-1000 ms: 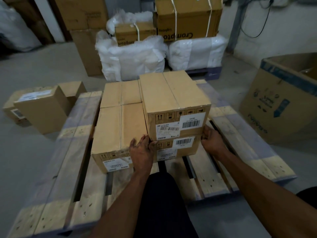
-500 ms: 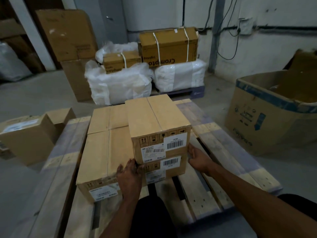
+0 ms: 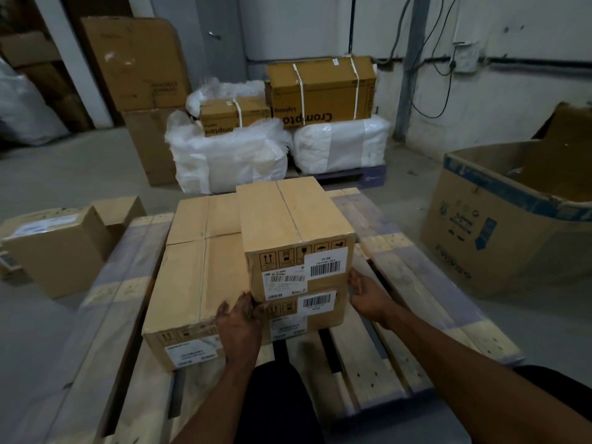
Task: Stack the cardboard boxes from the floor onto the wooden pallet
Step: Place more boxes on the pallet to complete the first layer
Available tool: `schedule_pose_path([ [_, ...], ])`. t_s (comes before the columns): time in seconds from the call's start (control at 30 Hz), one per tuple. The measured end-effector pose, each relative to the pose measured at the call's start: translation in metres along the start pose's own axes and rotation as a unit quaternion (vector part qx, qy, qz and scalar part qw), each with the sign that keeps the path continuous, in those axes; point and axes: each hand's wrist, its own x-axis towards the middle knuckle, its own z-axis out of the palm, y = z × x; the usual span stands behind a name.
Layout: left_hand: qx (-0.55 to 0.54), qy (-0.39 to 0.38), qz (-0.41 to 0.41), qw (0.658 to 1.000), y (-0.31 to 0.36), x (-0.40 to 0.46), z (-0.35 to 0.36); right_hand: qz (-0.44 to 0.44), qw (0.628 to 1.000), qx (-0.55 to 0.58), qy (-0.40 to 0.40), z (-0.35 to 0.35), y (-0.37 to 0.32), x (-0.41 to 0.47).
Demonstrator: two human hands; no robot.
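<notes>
A wooden pallet [image 3: 400, 274] lies on the floor in front of me. A taped cardboard box with barcode labels, the top box [image 3: 288, 219], sits on a lower box [image 3: 307, 318] at the pallet's middle. To their left lie two flat boxes end to end, the near one [image 3: 192, 283] and the far one [image 3: 205, 216]. My left hand [image 3: 238, 322] presses the top box's near left bottom corner. On the opposite bottom corner rests my right hand [image 3: 365, 293]. Two more boxes stand on the floor at left, a larger one [image 3: 54, 251] and a smaller one [image 3: 118, 209].
A large open carton [image 3: 496, 238] stands on the floor right of the pallet. Behind the pallet are white wrapped bundles [image 3: 230, 158] with strapped brown boxes [image 3: 320, 88] on top, and tall cartons [image 3: 137, 65] lean at the back left. Grey concrete floor surrounds the pallet.
My view has lifted and pulled back, so more of the back wall shows. Both hands stay at the top box's lower near corners, and the box keeps its place on the lower box.
</notes>
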Motion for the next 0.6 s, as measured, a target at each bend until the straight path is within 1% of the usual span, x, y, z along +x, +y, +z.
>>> schedule_pose_path([
  [0.17, -0.012, -0.002, -0.011, 1.0, 0.008, -0.001, -0.011, 0.01, 1.0, -0.015, 0.012, 0.001, -0.001, -0.002],
  [0.23, -0.019, -0.008, -0.013, 1.0, 0.011, -0.004, -0.016, 0.038, 0.998, -0.032, 0.033, 0.001, 0.0, -0.002],
  [0.27, -0.02, -0.014, -0.019, 1.0, 0.013, -0.006, -0.021, 0.07, 0.995, -0.055, 0.048, 0.001, -0.001, -0.003],
  [0.33, -0.027, 0.005, -0.05, 0.998, 0.023, -0.014, -0.035, 0.119, 0.978, -0.161, 0.055, -0.007, -0.007, -0.007],
  [0.37, -0.04, 0.027, -0.051, 0.998, 0.03, -0.017, -0.045, 0.117, 0.966, -0.228, 0.037, -0.013, -0.014, -0.011],
  [0.4, -0.056, 0.057, -0.027, 0.996, 0.04, -0.019, -0.054, 0.115, 0.955, -0.273, 0.003, -0.02, -0.02, -0.015],
  [0.47, -0.099, 0.098, 0.058, 0.989, 0.068, -0.024, -0.065, 0.113, 0.933, -0.331, -0.083, -0.03, -0.039, -0.024],
  [0.5, -0.135, 0.089, 0.088, 0.983, 0.089, -0.025, -0.071, 0.112, 0.927, -0.339, -0.115, -0.033, -0.05, -0.032],
  [0.53, -0.175, 0.058, 0.101, 0.978, 0.11, -0.027, -0.075, 0.104, 0.928, -0.335, -0.128, -0.037, -0.055, -0.036],
  [0.6, -0.203, -0.028, 0.1, 0.974, 0.145, -0.029, -0.073, 0.087, 0.924, -0.35, -0.128, -0.042, -0.052, -0.036],
])
